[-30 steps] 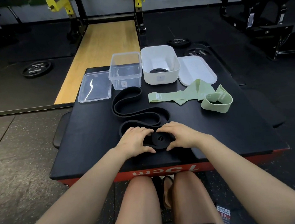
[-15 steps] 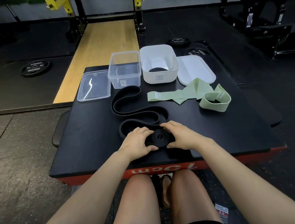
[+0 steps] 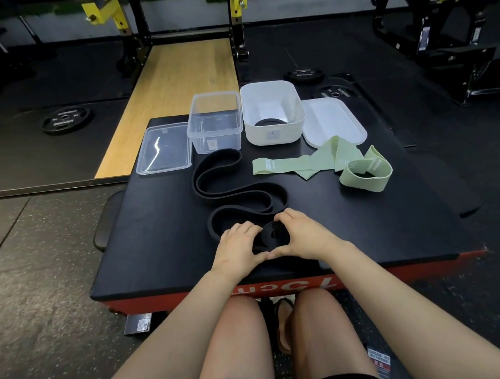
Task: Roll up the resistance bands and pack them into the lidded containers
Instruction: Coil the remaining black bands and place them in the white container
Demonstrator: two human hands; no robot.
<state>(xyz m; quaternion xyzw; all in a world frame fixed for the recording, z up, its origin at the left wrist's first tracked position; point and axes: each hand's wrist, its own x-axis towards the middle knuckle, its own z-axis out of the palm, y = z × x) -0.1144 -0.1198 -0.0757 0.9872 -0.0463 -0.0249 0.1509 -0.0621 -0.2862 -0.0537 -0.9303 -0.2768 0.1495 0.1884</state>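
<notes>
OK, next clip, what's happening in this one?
A person is rolling up a black resistance band on a black platform. The left hand and right hand grip the started coil; most of the band lies unrolled. The white container already holds a black roll, the clear container looks empty, both lids off.

Black band (image 3: 240,190) (green band (image 3: 324,165) beyond)

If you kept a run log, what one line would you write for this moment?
step: rolling black band | left hand and right hand: gripping coil | white container: holds dark roll | clear container: open
</notes>
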